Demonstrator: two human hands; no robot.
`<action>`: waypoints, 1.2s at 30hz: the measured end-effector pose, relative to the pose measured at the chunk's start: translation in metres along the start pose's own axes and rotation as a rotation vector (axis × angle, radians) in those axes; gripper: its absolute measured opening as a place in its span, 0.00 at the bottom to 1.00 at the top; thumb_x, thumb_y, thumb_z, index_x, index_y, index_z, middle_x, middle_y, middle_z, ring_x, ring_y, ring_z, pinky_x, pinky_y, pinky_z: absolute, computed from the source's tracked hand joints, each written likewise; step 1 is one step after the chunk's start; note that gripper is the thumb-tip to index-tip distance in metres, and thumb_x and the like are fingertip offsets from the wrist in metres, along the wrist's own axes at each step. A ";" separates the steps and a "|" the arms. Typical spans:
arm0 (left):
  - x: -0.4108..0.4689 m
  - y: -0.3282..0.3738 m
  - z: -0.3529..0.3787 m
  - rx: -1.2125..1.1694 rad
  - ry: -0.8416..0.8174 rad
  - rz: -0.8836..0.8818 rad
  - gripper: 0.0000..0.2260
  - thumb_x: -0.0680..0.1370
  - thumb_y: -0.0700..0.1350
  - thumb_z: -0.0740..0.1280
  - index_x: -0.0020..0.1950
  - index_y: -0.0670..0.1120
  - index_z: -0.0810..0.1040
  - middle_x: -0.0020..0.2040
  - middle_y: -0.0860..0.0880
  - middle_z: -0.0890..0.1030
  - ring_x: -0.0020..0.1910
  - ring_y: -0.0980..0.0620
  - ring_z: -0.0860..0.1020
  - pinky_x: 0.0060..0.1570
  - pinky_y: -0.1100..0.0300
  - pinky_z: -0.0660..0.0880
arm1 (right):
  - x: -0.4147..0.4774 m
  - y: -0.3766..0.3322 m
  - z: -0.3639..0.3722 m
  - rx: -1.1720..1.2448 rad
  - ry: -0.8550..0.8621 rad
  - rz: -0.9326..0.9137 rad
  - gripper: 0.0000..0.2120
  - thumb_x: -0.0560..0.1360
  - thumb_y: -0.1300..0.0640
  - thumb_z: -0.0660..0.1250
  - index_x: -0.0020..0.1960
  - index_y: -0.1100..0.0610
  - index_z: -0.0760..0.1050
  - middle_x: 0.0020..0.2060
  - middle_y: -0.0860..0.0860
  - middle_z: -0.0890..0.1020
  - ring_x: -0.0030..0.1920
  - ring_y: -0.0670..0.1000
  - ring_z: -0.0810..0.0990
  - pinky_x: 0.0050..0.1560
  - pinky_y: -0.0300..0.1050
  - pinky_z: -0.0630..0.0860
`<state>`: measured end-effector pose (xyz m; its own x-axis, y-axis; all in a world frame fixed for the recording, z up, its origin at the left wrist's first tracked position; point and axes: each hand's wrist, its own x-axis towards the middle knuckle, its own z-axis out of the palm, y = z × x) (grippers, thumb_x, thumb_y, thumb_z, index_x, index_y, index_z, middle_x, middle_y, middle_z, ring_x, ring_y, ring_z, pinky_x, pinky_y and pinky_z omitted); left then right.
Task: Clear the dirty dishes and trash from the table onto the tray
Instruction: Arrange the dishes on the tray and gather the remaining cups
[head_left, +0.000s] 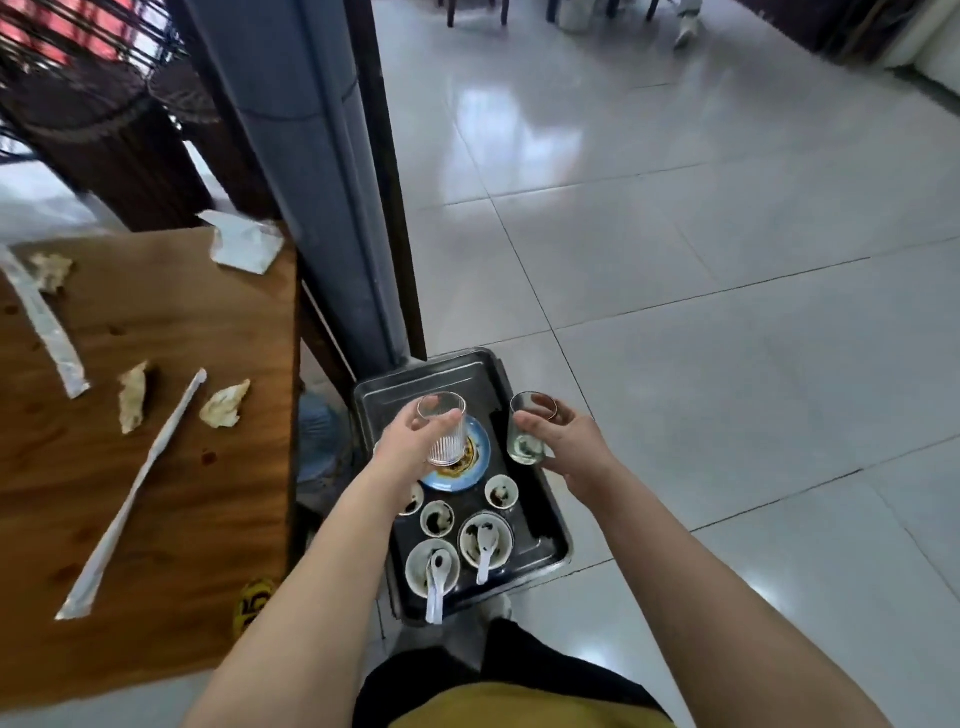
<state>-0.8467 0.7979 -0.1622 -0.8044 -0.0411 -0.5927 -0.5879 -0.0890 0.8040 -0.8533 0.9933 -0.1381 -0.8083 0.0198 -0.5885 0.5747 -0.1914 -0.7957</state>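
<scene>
A dark metal tray (384, 400) sits low to the right of the wooden table (171, 493). On it are a blue plate (480, 457), several small dirty bowls (437, 518) and two bowls with white spoons (487, 545). My left hand (410, 447) grips a ribbed clear glass (445, 436) above the plate. My right hand (563, 436) holds a smooth glass (525, 434) over the tray's right edge. On the table lie crumpled napkins (226, 405), two long paper chopstick sleeves (135, 488) and a tissue pack (244, 244).
A grey pillar (322, 171) and dark post rise right behind the tray. A wicker chair (104, 119) stands beyond the table. Glossy tiled floor (727, 312) spreads to the right. A person's foot shows far at the top.
</scene>
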 end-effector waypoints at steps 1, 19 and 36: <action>0.002 0.000 0.003 -0.004 0.016 0.003 0.17 0.74 0.51 0.72 0.62 0.55 0.73 0.58 0.50 0.77 0.57 0.48 0.77 0.62 0.45 0.73 | 0.007 -0.002 -0.002 -0.011 -0.015 0.005 0.15 0.70 0.63 0.74 0.54 0.54 0.77 0.48 0.49 0.82 0.44 0.48 0.82 0.39 0.42 0.77; 0.076 -0.005 0.006 -0.017 0.166 -0.038 0.19 0.73 0.49 0.73 0.61 0.57 0.72 0.65 0.48 0.75 0.64 0.46 0.74 0.66 0.42 0.70 | 0.123 0.019 -0.012 -0.191 -0.096 0.067 0.25 0.68 0.58 0.76 0.63 0.56 0.75 0.57 0.52 0.81 0.56 0.55 0.80 0.47 0.47 0.79; 0.211 -0.072 -0.006 0.080 0.123 -0.003 0.25 0.74 0.51 0.72 0.69 0.53 0.69 0.68 0.49 0.74 0.67 0.48 0.70 0.67 0.47 0.68 | 0.245 0.089 0.013 -0.359 -0.080 -0.006 0.31 0.66 0.53 0.77 0.67 0.56 0.73 0.59 0.50 0.81 0.59 0.48 0.78 0.51 0.37 0.75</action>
<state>-0.9735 0.7900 -0.3459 -0.7886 -0.1634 -0.5928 -0.5995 -0.0104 0.8003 -1.0024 0.9680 -0.3512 -0.8113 -0.0600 -0.5816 0.5666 0.1649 -0.8073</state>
